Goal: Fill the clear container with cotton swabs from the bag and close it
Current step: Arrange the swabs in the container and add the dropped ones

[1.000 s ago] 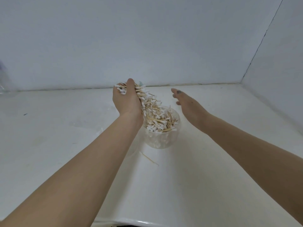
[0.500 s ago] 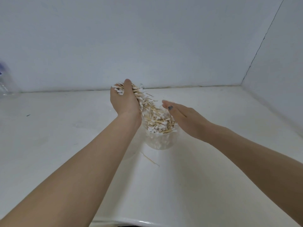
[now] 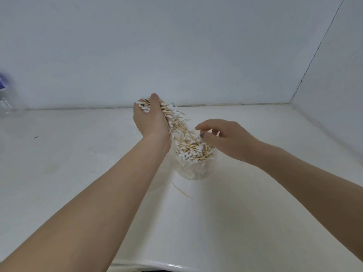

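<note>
A round clear container (image 3: 191, 169) stands on the white counter, heaped above its rim with wooden cotton swabs (image 3: 193, 149). My left hand (image 3: 152, 119) holds a thick bundle of swabs tilted above the container's left side, and the bundle runs down into the heap. My right hand (image 3: 228, 138) hovers over the container's right rim, its fingers loosely curved and touching the top of the heap. No bag or lid shows clearly.
One loose swab (image 3: 181, 191) lies on the white counter (image 3: 78, 154) just in front of the container. A clear plastic bottle with a purple label (image 3: 7, 97) stands at the far left against the wall. Walls close the back and right side.
My right hand has come in from the right and now reaches over the container onto the heap. My left hand has kept its bundle in nearly the same place.
</note>
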